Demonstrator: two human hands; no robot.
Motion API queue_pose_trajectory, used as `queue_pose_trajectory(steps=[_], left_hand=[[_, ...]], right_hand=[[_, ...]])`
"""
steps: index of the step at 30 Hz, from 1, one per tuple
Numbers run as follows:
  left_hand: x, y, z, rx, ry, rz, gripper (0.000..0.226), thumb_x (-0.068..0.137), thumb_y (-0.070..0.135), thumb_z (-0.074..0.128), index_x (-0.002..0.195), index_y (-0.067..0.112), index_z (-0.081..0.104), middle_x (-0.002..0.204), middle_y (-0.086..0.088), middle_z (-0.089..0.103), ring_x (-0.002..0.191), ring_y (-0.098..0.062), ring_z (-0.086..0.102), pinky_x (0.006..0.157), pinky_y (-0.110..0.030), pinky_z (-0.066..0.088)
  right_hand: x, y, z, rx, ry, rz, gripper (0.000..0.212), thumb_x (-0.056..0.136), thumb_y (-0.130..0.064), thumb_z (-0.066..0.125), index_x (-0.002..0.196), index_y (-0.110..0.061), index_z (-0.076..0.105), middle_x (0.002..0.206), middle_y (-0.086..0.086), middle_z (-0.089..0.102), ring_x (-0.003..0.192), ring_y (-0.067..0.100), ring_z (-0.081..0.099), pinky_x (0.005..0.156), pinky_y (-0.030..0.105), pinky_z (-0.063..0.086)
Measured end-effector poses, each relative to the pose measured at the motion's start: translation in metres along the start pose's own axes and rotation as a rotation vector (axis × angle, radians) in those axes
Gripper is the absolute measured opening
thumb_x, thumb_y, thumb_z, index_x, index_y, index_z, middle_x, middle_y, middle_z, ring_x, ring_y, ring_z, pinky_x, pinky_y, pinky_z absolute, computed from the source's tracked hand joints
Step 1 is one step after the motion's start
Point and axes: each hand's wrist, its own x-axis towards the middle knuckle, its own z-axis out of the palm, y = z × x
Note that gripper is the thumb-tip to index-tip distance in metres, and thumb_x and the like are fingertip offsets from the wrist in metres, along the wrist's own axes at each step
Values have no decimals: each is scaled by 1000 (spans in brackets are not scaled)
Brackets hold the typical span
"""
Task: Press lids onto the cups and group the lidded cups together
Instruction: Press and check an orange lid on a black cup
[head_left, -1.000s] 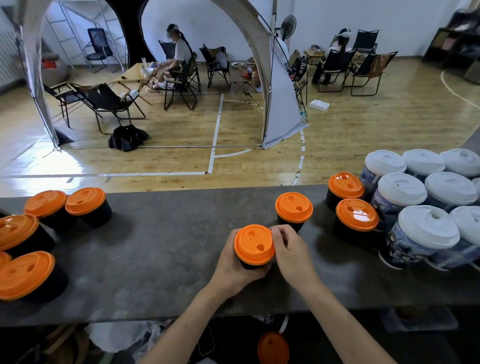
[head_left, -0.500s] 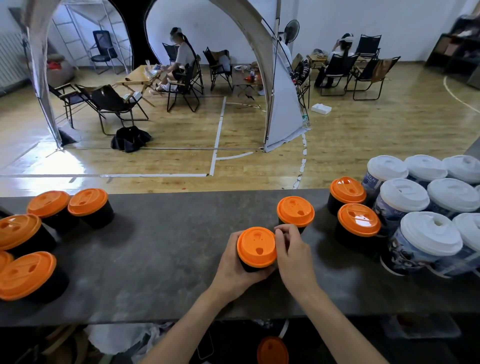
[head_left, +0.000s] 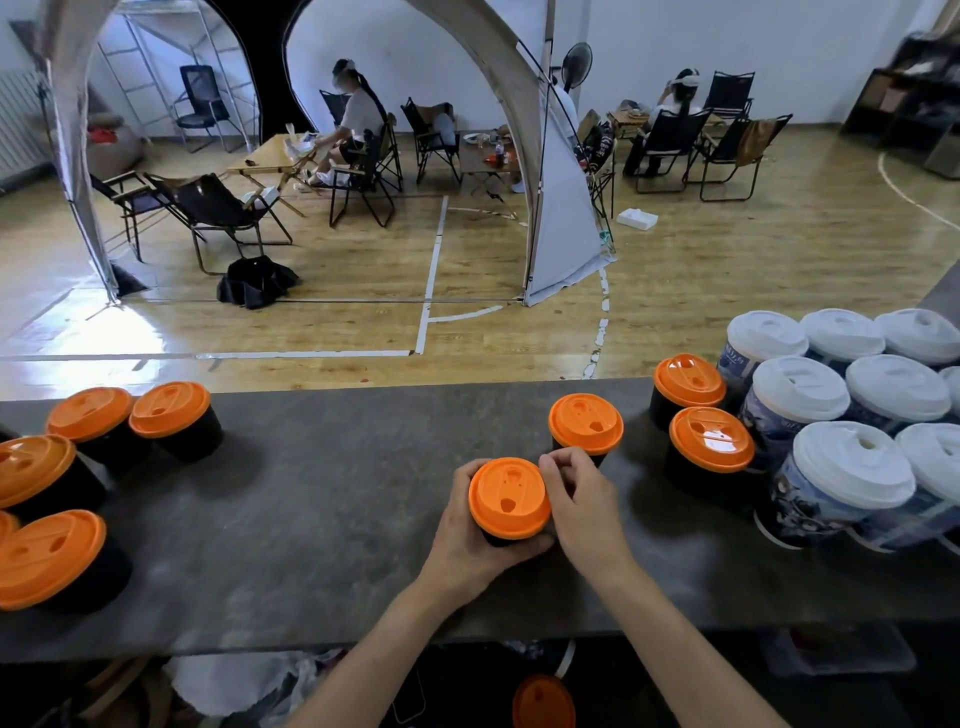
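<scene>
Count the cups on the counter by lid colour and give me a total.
Orange-lidded cups: 9, including the held cup and one cut off at the left edge.
White-lidded cups: 8, one cut off at the right edge.
Total: 17 on the counter.

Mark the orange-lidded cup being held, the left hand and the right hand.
orange-lidded cup (head_left: 509, 498): head view, centre of its lid.
left hand (head_left: 463, 540): head view, its back.
right hand (head_left: 583, 505): head view, its back.

Bare counter runs wide between the left cups and the held cup. Rightward, three orange cups and packed white cups block passage.
</scene>
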Motion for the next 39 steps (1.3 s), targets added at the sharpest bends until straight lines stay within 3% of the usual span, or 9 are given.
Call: queue_pose_trajectory(steps=[3, 8, 11, 16, 21, 24, 30, 36, 39], left_hand=[[-1, 3, 2, 8, 3, 1, 88, 64, 48, 93, 132, 21, 44, 123, 29, 56, 121, -1, 58, 97, -12, 43], [1, 0, -1, 30, 23, -4, 78, 67, 34, 95, 130, 25, 49, 125, 11, 62, 122, -12, 60, 101, -23, 47], [2, -3, -3, 27, 1, -5, 77, 70, 27, 94, 133, 26, 49, 126, 15, 61, 125, -13, 58, 105, -26, 46], [2, -6, -5, 18, -39, -23, 80, 69, 34, 91, 136, 27, 49, 128, 17, 59, 127, -9, 56, 109, -31, 44], [0, 0, 0, -7, 39, -22, 87, 64, 44, 96, 132, 22, 46, 123, 21, 60, 121, -9, 60, 100, -22, 48], [0, -1, 1, 8, 58, -7, 84, 65, 37, 98, 130, 22, 46, 122, 18, 62, 119, -7, 61, 98, -20, 48], [2, -4, -1, 21, 52, 15, 75, 70, 27, 95, 131, 23, 51, 125, 12, 63, 123, -16, 61, 102, -27, 48], [2, -4, -3, 5, 6, -3, 77, 71, 24, 93, 134, 30, 49, 128, 17, 60, 126, -8, 57, 104, -16, 42], [1, -2, -2, -8, 27, 5, 80, 69, 31, 95, 134, 22, 50, 127, 14, 61, 125, -12, 59, 103, -21, 46]], right_hand=[[-4, 0, 1, -37, 31, -17, 13, 103, -33, 53, 97, -23, 59, 86, -14, 68, 86, -10, 62, 69, 5, 45], [-2, 1, 1, -74, 12, -24, 15, 104, -35, 50, 98, -25, 59, 85, -12, 69, 82, -5, 65, 68, 13, 48], [4, -1, 0, -85, 23, -37, 13, 103, -36, 52, 97, -25, 58, 84, -13, 70, 80, -4, 66, 67, 14, 48], [5, 2, 1, 56, -56, 49, 17, 102, -40, 53, 98, -24, 60, 90, -9, 72, 85, -4, 67, 76, 19, 52], [1, 0, 2, 12, 2, -20, 11, 103, -33, 54, 97, -26, 59, 88, -10, 71, 86, -5, 66, 73, 13, 50], [-3, 0, 3, -52, 50, -51, 12, 103, -34, 53, 95, -27, 59, 84, -13, 69, 84, -7, 64, 69, 10, 48], [-1, 0, 0, -35, -3, -3, 13, 103, -37, 52, 98, -26, 58, 87, -13, 70, 85, -8, 64, 69, 11, 47], [7, 0, -2, 101, -67, 52, 12, 101, -36, 56, 99, -25, 58, 89, -8, 74, 86, -1, 69, 77, 25, 56], [4, 0, -1, 61, -33, -5, 9, 102, -33, 56, 99, -25, 58, 88, -8, 73, 86, -2, 68, 75, 18, 53]])
